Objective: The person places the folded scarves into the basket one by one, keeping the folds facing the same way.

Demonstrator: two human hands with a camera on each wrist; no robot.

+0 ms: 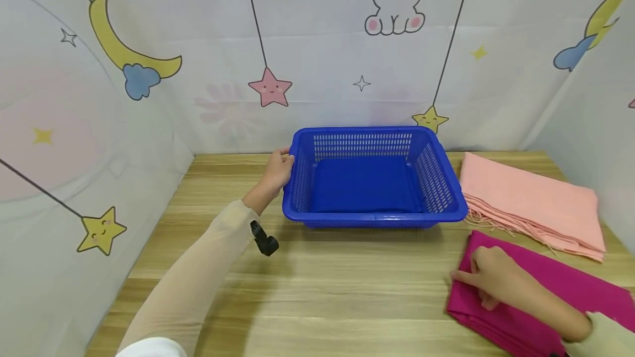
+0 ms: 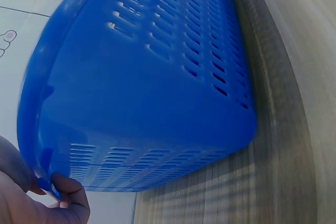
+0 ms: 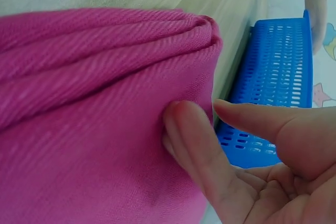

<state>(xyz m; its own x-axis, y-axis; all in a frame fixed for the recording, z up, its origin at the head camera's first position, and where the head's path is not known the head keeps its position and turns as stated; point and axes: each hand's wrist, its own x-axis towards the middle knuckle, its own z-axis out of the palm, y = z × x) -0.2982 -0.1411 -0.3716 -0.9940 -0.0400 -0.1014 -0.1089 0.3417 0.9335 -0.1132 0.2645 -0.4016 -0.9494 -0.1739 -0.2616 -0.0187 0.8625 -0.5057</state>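
Observation:
A blue plastic basket with slotted walls stands near the back of the table. My left hand grips its left rim, thumb and fingers curled round the edge in the left wrist view. Flat inside it lies a blue layer, possibly folded cloth; I cannot tell. At the front right is a folded magenta cloth, stacked in several layers. My right hand is over its left end. In the right wrist view the fingers touch the cloth, and the thumb sits apart from them beside its edge.
A folded pink fringed scarf lies behind the magenta cloth, close to the basket's right side. The wooden table meets a printed white curtain at the back and on both sides.

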